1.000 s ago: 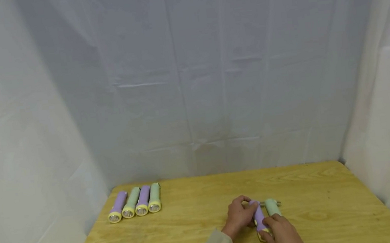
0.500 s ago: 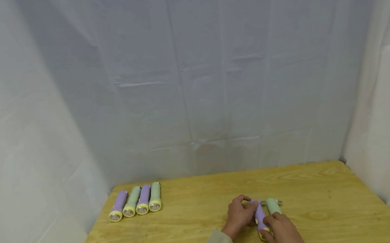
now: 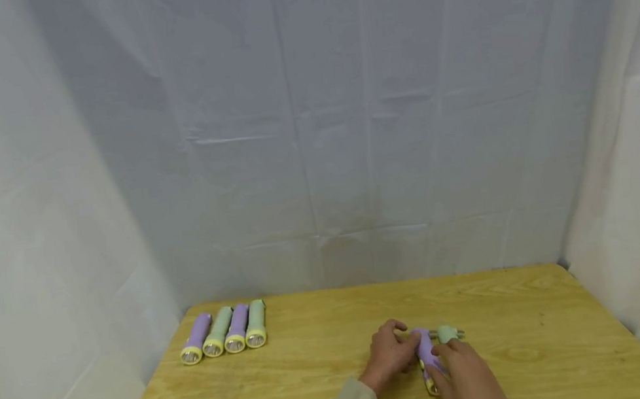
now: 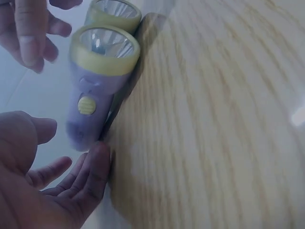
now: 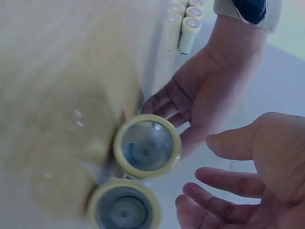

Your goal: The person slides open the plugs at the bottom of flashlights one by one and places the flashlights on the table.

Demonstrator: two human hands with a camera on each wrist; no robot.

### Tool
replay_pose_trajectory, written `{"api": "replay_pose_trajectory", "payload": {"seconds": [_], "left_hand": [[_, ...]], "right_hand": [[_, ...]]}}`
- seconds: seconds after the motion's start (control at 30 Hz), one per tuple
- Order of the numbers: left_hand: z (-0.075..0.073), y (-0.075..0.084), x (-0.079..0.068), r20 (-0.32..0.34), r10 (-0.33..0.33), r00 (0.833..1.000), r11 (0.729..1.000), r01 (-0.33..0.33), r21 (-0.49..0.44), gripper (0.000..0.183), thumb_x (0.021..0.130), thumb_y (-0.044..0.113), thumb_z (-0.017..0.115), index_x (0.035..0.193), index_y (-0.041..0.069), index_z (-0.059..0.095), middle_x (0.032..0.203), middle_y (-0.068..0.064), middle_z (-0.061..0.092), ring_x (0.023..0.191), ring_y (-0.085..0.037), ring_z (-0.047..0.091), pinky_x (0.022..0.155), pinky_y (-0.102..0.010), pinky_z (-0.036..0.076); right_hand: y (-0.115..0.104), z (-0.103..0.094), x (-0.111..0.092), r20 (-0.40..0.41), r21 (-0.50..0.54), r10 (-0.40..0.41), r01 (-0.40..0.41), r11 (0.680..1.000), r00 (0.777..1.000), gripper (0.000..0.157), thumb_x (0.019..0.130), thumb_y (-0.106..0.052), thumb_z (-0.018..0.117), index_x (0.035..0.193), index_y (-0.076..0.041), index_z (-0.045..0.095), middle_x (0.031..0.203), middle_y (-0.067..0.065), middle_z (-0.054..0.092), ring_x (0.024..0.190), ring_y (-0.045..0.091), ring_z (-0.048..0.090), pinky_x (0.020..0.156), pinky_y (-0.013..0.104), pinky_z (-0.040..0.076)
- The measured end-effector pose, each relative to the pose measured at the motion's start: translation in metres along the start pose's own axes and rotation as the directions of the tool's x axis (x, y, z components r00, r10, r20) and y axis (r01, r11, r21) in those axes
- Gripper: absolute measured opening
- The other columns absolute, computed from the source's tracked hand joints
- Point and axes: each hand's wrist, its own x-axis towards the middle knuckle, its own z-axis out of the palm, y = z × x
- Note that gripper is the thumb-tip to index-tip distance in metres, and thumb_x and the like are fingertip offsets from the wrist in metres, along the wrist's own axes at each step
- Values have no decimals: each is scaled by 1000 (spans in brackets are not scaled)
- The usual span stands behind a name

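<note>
Four purple/green plastic torches lined up far left; yellow-rimmed purple torch, pale-green torch near right, separate. My left hand, right hand relaxed, gripping nothing.

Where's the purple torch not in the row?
In the head view, the purple torch is low, right of centre, between left hand and right hand, beside a green torch.

The right fingers spread near two yellow-rimmed flashlights.

A yellow-rimmed purple flashlight lies just beside a pale green flashlight.
</note>
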Motion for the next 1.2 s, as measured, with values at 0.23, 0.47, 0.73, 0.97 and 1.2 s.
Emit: {"api": "replay_pose_trajectory", "payload": {"seconds": [0.23,0.47,0.73,0.97,1.2], "left_hand": [[-27,-4,-4,-37,76,996,991,-71,112,39,98,34,67,117,0,62,82,-6,70,59,-11,61,51,-28,48],[-68,-16,-15,-68,80,994,984,-68,168,39,100,34,64,118,0,60,83,-8,69,61,-13,60,51,-29,47],[-116,-24,-33,-106,55,993,986,-38,161,41,101,33,63,121,-3,58,91,-20,70,69,-27,67,53,-32,50],[-153,-26,-46,-146,31,989,982,-2,191,40,101,37,62,120,2,58,97,-22,68,74,-28,67,56,-31,51],[-186,-37,-62,-195,-18,981,975,60,214,35,101,34,63,119,3,59,96,-18,67,76,-26,68,59,-31,53]], "right_hand": [[-12,-6,17,-59,13,-58,59,998,997,29,90,-22,77,111,-4,72,105,10,70,95,23,67,81,42,60],[-34,-4,41,-22,89,-85,86,992,996,28,93,-23,74,115,-6,69,113,13,71,95,24,68,78,41,61],[-54,9,67,-12,109,-180,181,977,984,29,93,-21,74,117,-7,67,110,11,69,96,24,68,77,40,60],[-67,32,89,-24,166,-263,264,950,964,29,95,-17,71,120,-5,65,113,14,69,96,27,68,76,40,59],[-87,57,105,6,238,-339,328,914,941,28,97,-13,67,123,-2,64,119,20,67,104,32,66,80,46,58]]}}
